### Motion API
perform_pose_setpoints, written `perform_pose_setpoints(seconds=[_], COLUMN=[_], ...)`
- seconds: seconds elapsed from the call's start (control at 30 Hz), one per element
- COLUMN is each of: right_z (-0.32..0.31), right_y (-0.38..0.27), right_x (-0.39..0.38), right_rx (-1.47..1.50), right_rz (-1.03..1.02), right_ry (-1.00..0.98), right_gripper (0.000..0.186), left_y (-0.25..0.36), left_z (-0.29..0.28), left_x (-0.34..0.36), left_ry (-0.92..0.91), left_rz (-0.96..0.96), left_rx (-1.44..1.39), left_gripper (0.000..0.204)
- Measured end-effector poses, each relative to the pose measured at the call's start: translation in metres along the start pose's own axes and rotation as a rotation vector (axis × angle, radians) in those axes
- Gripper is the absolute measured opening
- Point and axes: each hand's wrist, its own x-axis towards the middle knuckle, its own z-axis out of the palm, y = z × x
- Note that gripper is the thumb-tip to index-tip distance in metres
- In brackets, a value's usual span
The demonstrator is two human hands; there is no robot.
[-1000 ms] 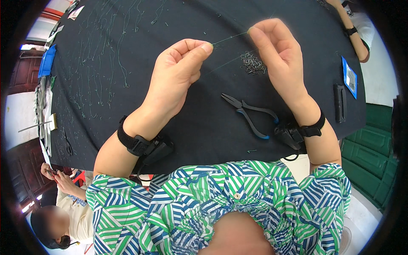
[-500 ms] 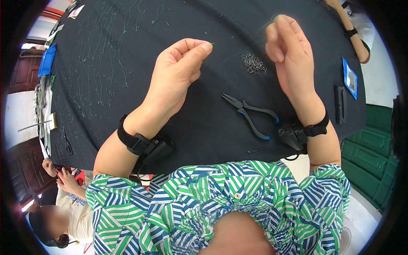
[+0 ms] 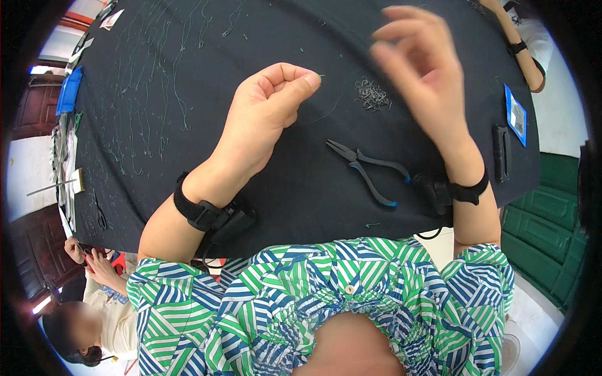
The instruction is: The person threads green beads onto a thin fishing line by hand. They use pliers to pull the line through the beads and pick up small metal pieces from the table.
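Observation:
My left hand (image 3: 269, 113) is closed in a pinch on a thin green line (image 3: 321, 76) above the black-clothed table (image 3: 269, 207); a faint strand trails below it. My right hand (image 3: 426, 75), blurred by motion, is up at the right with fingers apart and nothing visible in them. Between and beyond my hands lies a heap of small dark metal hooks (image 3: 372, 93). Black-and-blue pliers (image 3: 367, 169) rest with handles spread between my forearms. Many thin green lines with small pieces on them (image 3: 182, 100) lie stretched across the left part of the cloth.
A blue-edged packet (image 3: 515, 113) and a black bar (image 3: 500, 153) lie at the right, scissors (image 3: 100, 213) and a blue packet (image 3: 69, 91) at the left edge. A co-worker (image 3: 97, 282) is at lower left, holding something small; another person's arm (image 3: 530, 66) reaches in at upper right.
My right hand has let go of the line, moved right and upward, and opened. My left hand keeps its pinch and has shifted slightly right and down.

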Motion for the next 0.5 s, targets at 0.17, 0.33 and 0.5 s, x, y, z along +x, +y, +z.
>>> perform_pose_setpoints(seconds=[0.17,0.33,0.5], right_z=[0.015,0.021,0.023], right_y=[-0.028,-0.025,-0.022], right_x=[-0.009,-0.011,-0.013], right_rx=[0.338,0.441,0.459], right_rz=[0.139,0.152,0.144], right_ry=[-0.323,-0.336,-0.314], right_gripper=[0.023,0.017,0.013], left_y=[0.004,0.002,0.002], left_z=[0.007,0.008,0.007], left_x=[-0.005,-0.006,-0.007], left_ry=[-0.09,-0.107,-0.09], left_rz=[0.004,0.025,0.033], left_rx=[0.058,0.103,0.15], left_gripper=[0.018,0.016,0.015])
